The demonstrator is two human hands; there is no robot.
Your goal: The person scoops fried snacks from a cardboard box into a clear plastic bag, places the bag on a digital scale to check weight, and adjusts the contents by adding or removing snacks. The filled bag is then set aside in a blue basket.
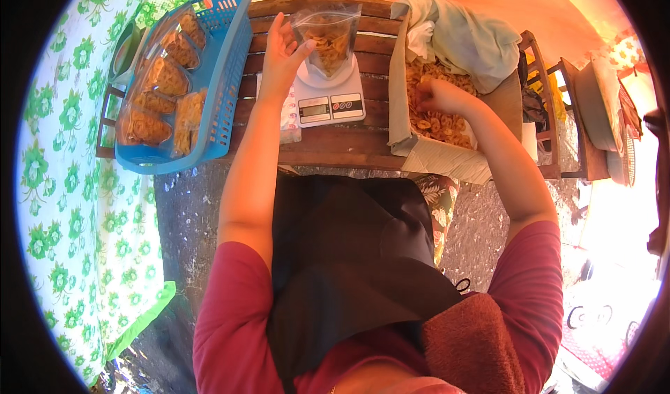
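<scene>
A clear zip pouch of brown chips (331,40) stands upright on a white digital kitchen scale (339,112) on the slatted wooden table. My left hand (288,48) is beside the pouch with its fingers apart; whether the thumb touches the plastic is unclear. My right hand (437,96) reaches into a cardboard box (413,150) of loose chips (437,124). Its fingertips are down among the chips, and whether they hold any cannot be seen. Flat printed plastic packaging (291,119) lies partly under the scale.
At the left, a blue plastic basket (201,132) holds several filled clear pouches (166,76). A pale cloth (466,38) covers the box's back part. Wooden chair-like frames (544,106) and a basin (599,106) stand at the right. A green-flowered sheet (68,174) hangs at the left.
</scene>
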